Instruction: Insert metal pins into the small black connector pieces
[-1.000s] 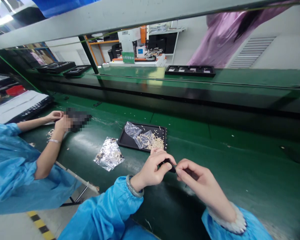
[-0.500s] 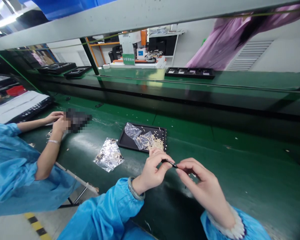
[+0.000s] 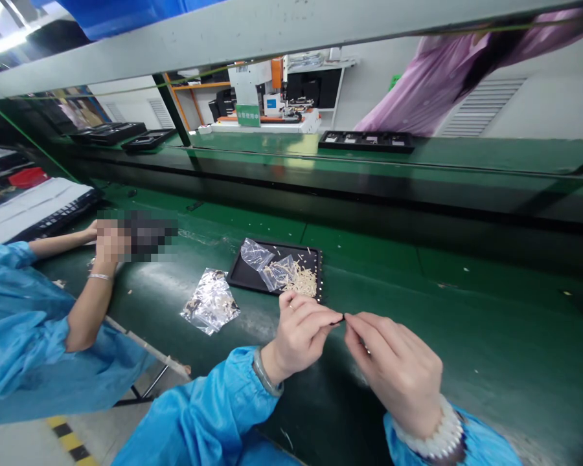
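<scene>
Over the green bench my left hand pinches a small dark part, which is mostly hidden by the fingers. My right hand meets it from the other side, thumb and fingertips closed at the part's right end. Just beyond my left hand lies a shallow black tray with a heap of small pale strips and a clear plastic bag. To the left of the tray a shiny clear bag with small pieces lies flat on the bench.
A co-worker in a blue smock sits at the left, hands on a dark blurred item. A raised green shelf runs behind the bench, carrying a black tray. A grey beam crosses overhead. Tiny scraps dot the bench.
My hands have turned, so less of the dark part shows between them. My right hand's fingers are drawn closer together. The co-worker's hands have moved slightly left.
</scene>
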The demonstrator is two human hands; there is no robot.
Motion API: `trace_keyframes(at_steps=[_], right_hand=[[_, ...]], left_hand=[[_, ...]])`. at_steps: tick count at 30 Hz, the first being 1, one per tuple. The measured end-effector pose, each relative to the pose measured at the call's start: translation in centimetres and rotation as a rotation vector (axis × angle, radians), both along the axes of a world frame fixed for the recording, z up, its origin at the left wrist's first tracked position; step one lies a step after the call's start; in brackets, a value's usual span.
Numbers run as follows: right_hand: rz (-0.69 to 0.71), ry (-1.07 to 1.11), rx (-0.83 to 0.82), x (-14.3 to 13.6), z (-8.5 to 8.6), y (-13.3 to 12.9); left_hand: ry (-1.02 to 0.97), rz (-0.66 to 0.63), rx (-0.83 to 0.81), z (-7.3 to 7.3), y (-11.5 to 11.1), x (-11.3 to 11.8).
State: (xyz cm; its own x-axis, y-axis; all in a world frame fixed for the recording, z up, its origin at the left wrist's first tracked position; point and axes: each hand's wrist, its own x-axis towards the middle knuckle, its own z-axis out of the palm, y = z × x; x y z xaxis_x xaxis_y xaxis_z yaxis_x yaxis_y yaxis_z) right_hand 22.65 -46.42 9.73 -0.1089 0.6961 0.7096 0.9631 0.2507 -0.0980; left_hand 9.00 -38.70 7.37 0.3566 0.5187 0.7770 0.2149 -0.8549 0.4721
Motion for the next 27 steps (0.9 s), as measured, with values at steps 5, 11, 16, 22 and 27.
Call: trace_keyframes(at_steps=[5,11,16,22,27], right_hand=[[0.024,0.192,-0.007,-0.19,-0.4,0.2],[0.049,0.404,-0.025,-0.67,-0.63,0.09],[0.022,0.312,-0.001,-0.71,-0.77,0.02],[0.015,0.17,0.037,-0.66,-0.68,-0.12],[0.048,0.15,0.059,-1.0,-0.38,-0.3]], left_hand=[[-0.058,-0.008,-0.006,-0.11,-0.12,0.12],[-0.063,-0.01,0.027,-0.39,-0.28,0.07],[-0.037,0.011,0.076,-0.58,-0.38,0.0],[-0.025,0.022,0.092,-0.56,-0.49,-0.09],[-0.074,-0.012,0.072,-0.54,-0.52,0.11]])
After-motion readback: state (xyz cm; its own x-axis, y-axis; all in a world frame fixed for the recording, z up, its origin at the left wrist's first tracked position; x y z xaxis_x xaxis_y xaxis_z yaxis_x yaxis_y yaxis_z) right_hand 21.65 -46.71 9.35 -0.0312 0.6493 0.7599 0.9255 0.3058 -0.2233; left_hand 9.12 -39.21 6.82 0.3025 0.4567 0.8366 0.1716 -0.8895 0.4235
